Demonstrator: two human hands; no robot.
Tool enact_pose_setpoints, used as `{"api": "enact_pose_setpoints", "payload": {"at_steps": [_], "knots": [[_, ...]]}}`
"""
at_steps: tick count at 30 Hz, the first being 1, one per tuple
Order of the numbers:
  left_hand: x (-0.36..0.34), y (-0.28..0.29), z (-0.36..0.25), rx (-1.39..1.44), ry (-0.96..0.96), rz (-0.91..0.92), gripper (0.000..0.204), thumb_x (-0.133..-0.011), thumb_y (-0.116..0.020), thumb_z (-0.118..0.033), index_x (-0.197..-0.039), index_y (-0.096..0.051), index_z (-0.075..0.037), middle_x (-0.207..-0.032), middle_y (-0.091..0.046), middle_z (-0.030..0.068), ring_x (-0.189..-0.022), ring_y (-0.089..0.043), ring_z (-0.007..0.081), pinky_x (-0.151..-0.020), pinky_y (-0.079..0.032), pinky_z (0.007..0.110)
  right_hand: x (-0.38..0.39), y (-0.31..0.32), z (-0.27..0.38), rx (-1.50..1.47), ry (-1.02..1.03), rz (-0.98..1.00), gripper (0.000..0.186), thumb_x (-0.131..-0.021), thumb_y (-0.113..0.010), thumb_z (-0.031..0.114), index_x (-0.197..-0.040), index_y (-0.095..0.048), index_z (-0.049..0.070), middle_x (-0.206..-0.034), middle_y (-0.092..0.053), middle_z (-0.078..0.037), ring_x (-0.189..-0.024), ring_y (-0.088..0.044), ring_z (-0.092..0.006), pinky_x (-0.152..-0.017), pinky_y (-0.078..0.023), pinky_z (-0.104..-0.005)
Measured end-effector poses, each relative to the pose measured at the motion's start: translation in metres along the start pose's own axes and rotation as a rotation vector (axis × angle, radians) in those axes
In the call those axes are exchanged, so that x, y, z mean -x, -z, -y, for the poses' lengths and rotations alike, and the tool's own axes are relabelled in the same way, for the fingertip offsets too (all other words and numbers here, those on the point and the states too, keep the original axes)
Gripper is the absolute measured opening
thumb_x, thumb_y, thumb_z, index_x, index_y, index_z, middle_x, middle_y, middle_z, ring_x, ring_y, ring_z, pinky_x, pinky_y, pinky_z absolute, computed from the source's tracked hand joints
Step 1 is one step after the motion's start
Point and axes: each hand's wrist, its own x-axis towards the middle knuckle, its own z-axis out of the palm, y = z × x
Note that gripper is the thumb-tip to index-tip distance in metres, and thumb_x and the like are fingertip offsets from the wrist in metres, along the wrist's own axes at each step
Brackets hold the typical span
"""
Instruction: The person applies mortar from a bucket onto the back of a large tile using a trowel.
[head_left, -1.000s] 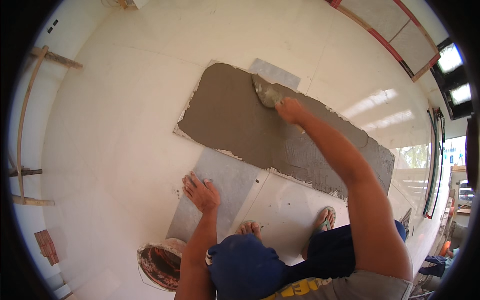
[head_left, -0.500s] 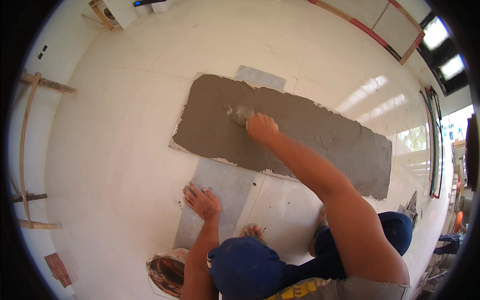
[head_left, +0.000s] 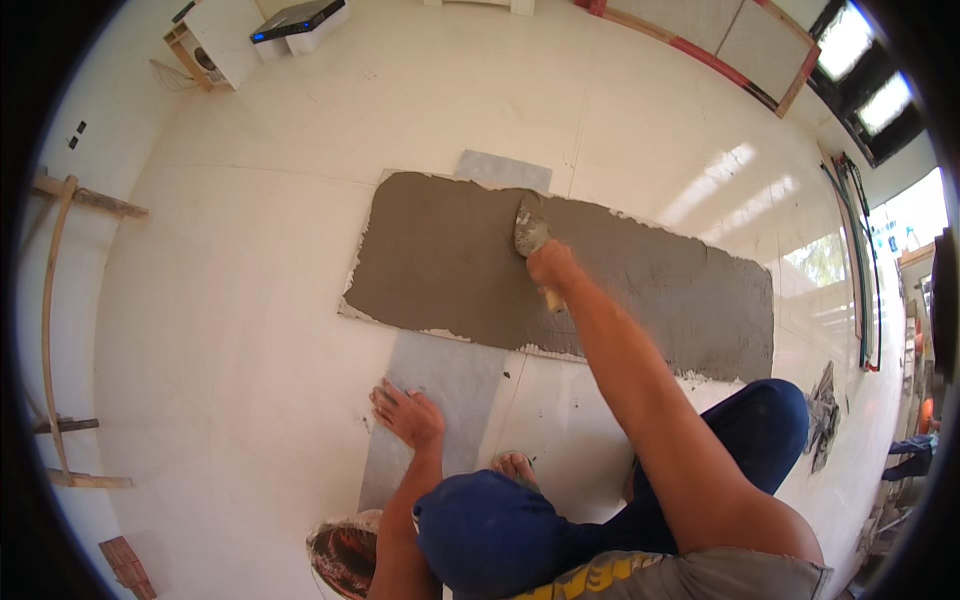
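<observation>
My right hand (head_left: 553, 266) is wrapped round the handle of a trowel (head_left: 530, 226), its blade smeared with mortar and pointing away from me. That blade lies on a layer of wet grey-brown mortar (head_left: 440, 255), which covers nearly all of a long pale-edged slab across the floor. Fingers spread, my left hand (head_left: 408, 415) rests flat near the left edge of a grey panel (head_left: 440, 375) and holds nothing. The panel's near part runs beside my foot. Past the slab's far edge, a similar grey piece (head_left: 508, 168) shows.
A bucket with a dirty inside (head_left: 342, 555) stands by my left forearm, partly hidden. Crumpled dark cloth or sheeting (head_left: 823, 418) lies right of my knee. Wooden poles (head_left: 62, 300) lean along the left wall. A framed panel (head_left: 700, 45) and a dark box (head_left: 300, 20) are farther off.
The trowel has moved right across the mortar, and its blade has turned to point away from me. My left hand stays on the grey panel. The whole view has shifted slightly.
</observation>
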Motion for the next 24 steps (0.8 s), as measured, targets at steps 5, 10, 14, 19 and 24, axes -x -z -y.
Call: {"api": "enact_pose_setpoints", "payload": {"at_steps": [5,10,14,19,24], "knots": [[0.000,0.002,-0.004,0.020,-0.025,0.005,0.063,-0.106,-0.043,-0.030,-0.159,-0.028,0.000,-0.163,-0.028,0.0264,-0.156,-0.020,0.0391,-0.128,-0.013,0.053,-0.066,-0.056,0.034,0.377,0.457,0.081,0.026,-0.096,-0.062,0.017,-0.106,-0.074,-0.003,-0.101,-0.077,-0.018,-0.086,-0.077,-0.0336,-0.080,-0.060,-0.0448],[0.005,-0.013,-0.039,0.064,-0.026,0.052,0.064,-0.105,-0.046,-0.029,-0.159,-0.028,-0.001,-0.164,-0.027,0.0250,-0.156,-0.020,0.0383,-0.128,-0.013,0.052,-0.086,-0.061,0.092,0.311,0.289,0.069,0.028,-0.099,-0.060,0.020,-0.107,-0.075,-0.003,-0.109,-0.075,-0.015,-0.098,-0.074,-0.0319,-0.085,-0.059,-0.0473],[0.004,0.000,-0.014,0.006,0.010,0.069,0.065,-0.104,-0.048,-0.028,-0.159,-0.028,-0.002,-0.164,-0.027,0.0244,-0.156,-0.021,0.0376,-0.129,-0.013,0.051,-0.028,-0.069,0.123,0.181,0.242,0.043,0.032,-0.097,-0.065,0.022,-0.120,-0.073,0.001,-0.131,-0.070,-0.018,-0.121,-0.069,-0.0355,-0.098,-0.058,-0.0438],[0.003,0.001,-0.009,-0.015,-0.014,-0.002,0.062,-0.103,-0.046,-0.026,-0.158,-0.029,0.000,-0.161,-0.031,0.0254,-0.154,-0.024,0.0392,-0.127,-0.016,0.053,0.000,-0.021,0.061,0.149,0.121,-0.063,0.032,-0.096,-0.064,0.017,-0.122,-0.072,0.000,-0.132,-0.069,-0.022,-0.126,-0.065,-0.0406,-0.102,-0.055,-0.0490],[0.008,-0.006,-0.014,-0.010,-0.027,-0.024,0.061,-0.103,-0.045,-0.025,-0.157,-0.031,-0.001,-0.159,-0.033,0.0250,-0.153,-0.027,0.0394,-0.125,-0.019,0.053,0.006,0.029,-0.012,0.177,-0.031,-0.194,0.031,-0.098,-0.059,0.018,-0.122,-0.075,0.007,-0.133,-0.070,-0.018,-0.125,-0.066,-0.0369,-0.101,-0.056,-0.0462]]}}
